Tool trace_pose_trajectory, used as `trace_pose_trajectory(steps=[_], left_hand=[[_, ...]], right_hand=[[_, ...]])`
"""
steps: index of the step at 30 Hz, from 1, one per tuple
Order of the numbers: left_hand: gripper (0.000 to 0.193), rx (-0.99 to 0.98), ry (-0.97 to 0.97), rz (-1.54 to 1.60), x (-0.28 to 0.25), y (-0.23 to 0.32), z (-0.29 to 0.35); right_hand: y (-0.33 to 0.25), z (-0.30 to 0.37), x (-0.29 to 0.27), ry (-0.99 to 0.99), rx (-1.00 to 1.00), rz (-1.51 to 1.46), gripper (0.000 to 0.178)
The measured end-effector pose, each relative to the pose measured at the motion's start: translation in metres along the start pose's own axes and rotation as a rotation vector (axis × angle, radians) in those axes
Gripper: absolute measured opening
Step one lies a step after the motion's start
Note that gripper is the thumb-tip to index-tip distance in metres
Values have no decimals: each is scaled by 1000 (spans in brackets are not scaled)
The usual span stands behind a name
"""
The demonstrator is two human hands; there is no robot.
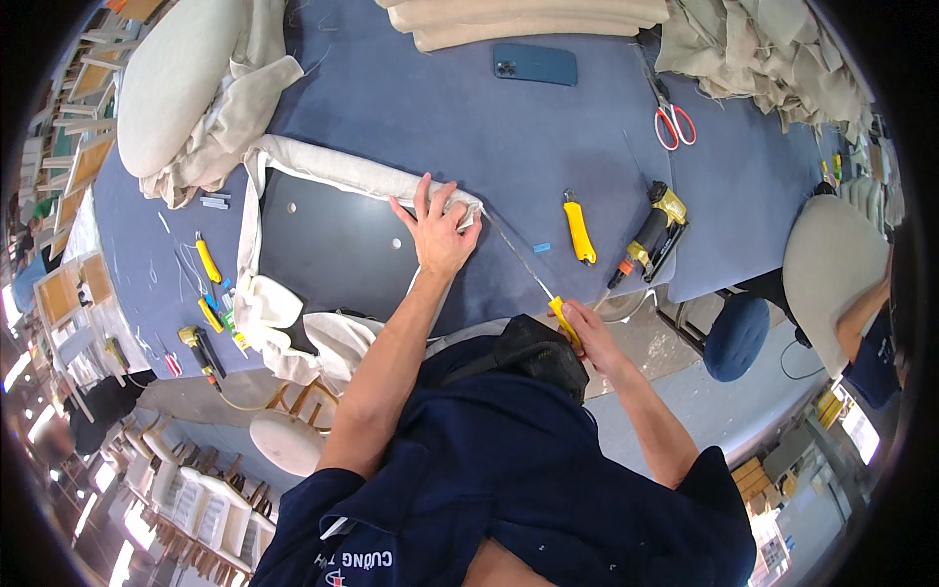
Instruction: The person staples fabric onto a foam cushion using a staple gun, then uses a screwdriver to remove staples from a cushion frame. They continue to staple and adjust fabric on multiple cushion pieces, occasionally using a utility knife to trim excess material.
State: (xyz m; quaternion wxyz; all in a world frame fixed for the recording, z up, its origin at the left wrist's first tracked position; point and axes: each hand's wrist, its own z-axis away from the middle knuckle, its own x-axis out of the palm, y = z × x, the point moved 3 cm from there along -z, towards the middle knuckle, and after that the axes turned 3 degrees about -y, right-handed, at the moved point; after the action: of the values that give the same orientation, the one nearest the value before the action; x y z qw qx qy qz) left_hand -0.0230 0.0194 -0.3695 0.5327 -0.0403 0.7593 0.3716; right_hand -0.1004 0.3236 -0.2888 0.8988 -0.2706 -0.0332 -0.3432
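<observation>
2 hands are busy at the big blue table. The left hand lies flat with its fingers spread wide, pressing down on the beige cloth where it wraps over the corner of a dark board. It grips nothing; it just pushes. The right hand is closed in a fist around the yellow handle of a thin pointed tool. The thin metal shaft runs up and to the left, and its tip sits right beside the left hand, at the corner of the cloth.

From how things lie, I think the job is about halfway. Cloth is folded along the top edge and down the left edge of the board. Much of the dark board is bare, and loose cloth bunches at its lower left corner, so more wrapping looks left to do.

The left arm reaches straight out from the body, long and nearly stiff. The right arm is bent at the elbow and kept close, with the wrist pulled back toward the chest.

Farther out on the table lie a yellow knife, a yellow and black staple gun, red scissors and a dark blue phone. More yellow tools lie at the left side. Folded beige cloth is stacked at the far edge. At the right, another person's arm is near a round padded seat.
</observation>
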Motion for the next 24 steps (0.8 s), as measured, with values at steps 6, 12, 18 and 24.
trace_pose_trajectory(steps=[6,12,18,24], left_hand=[[26,22,11,-21,-1,1,0],[21,40,6,-15,1,1,1],[18,11,-19,-2,-2,1,2],[18,-66,39,9,-3,9,-3]], right_hand=[[-6,3,0,-58,49,-102,40],[-35,-1,-38,-308,324,-384,42],[-34,-47,-91,254,-335,978,54],[-24,-66,-103,-61,-57,385,45]])
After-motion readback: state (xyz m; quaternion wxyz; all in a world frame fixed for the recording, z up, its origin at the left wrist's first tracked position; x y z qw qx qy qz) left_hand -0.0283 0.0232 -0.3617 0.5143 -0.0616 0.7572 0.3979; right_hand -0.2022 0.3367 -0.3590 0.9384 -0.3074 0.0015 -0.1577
